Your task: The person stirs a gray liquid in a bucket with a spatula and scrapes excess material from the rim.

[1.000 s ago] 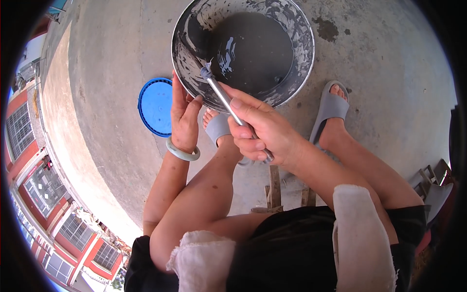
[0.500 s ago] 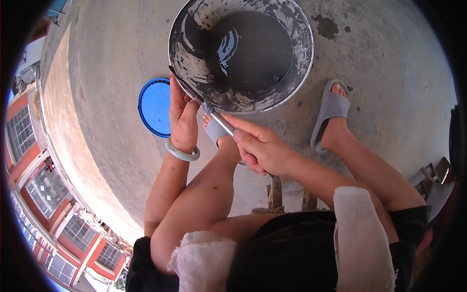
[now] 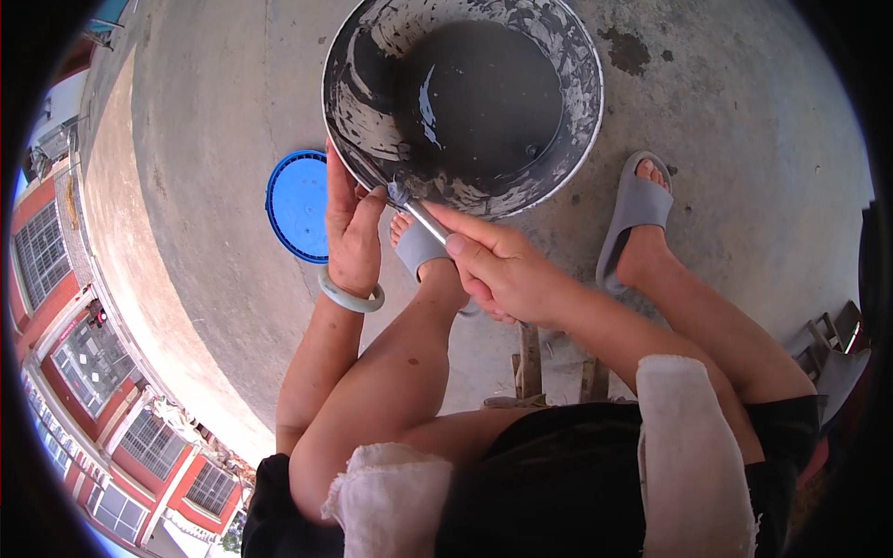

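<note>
Head view shows one big round metal basin [image 3: 577,139] at the top centre of the frame, standing on the concrete floor [image 3: 214,139]. Its inner wall is smeared with grey paste, and dark grey liquid [image 3: 484,93] fills the bottom. My left hand [image 3: 352,228] is at the lower left rim of the basin, fingers straight and pressed together, the thumb near the rim. My right hand [image 3: 507,270] is closed around the handle of one metal tool [image 3: 414,209]; its working end lies at the near rim, and I cannot tell its exact shape. On my left wrist sits one pale green bangle [image 3: 349,296]. One blue round lid [image 3: 296,205] lies left of the basin, partly behind my left hand. I count two grey slippers: one [image 3: 634,205] right of the basin, the other [image 3: 420,249] under the tool, half hidden by my right hand. Buildings with red walls [image 3: 56,307] curve along the left edge.
</note>
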A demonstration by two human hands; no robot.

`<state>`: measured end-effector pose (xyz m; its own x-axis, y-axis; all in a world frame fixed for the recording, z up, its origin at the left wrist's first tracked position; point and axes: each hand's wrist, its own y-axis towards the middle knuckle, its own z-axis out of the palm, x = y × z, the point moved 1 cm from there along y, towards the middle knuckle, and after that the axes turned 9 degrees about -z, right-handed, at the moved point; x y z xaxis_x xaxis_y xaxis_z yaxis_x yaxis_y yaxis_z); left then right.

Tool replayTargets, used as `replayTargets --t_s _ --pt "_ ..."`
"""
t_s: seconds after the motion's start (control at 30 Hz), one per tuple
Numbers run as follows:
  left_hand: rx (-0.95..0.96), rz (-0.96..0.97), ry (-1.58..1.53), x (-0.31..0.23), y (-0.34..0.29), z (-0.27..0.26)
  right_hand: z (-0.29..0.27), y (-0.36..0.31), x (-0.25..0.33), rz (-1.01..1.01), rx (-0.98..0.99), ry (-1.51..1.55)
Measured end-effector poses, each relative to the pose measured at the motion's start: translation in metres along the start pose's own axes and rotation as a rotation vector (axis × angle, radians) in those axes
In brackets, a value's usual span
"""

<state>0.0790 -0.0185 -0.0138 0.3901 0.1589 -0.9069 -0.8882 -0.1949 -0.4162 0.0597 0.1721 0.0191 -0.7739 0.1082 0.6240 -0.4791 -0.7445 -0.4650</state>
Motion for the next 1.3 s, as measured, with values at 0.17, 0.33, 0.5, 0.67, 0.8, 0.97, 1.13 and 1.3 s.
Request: replayTargets --t_s 0.17,0.33,0.5,0.67,0.8,0.97,1.13,1.3 --pt "-0.025 -0.015 0.012 0.001 -0.001 -0.001 0.000 0.000 0.003 0.060 0.019 0.112" --pt "-0.051 -0.039 0.037 0.001 0.000 -0.002 0.011 0.012 -0.026 -0.198 -0.061 -0.043" --pt "-0.033 -0.026 0.009 0.005 0.001 -0.008 0.007 0.015 -0.006 -0.129 -0.058 0.066" --pt "-0.045 -0.004 0.047 0.001 0.001 -0.005 0.002 0.005 -0.011 -0.046 0.033 0.082" --pt "-0.034 -0.011 0.031 0.001 0.001 -0.006 0.003 0.003 -0.005 0.040 0.023 0.129" --pt "-0.023 0.029 0.035 0.009 0.003 -0.010 0.008 0.010 -0.010 0.035 0.019 0.099" --pt "-0.029 0.015 -0.004 0.009 0.003 -0.011 0.006 0.017 -0.011 -0.038 0.018 0.136" --pt "-0.020 0.004 0.015 0.004 0.003 -0.008 0.011 0.027 -0.032 -0.168 -0.040 0.007"
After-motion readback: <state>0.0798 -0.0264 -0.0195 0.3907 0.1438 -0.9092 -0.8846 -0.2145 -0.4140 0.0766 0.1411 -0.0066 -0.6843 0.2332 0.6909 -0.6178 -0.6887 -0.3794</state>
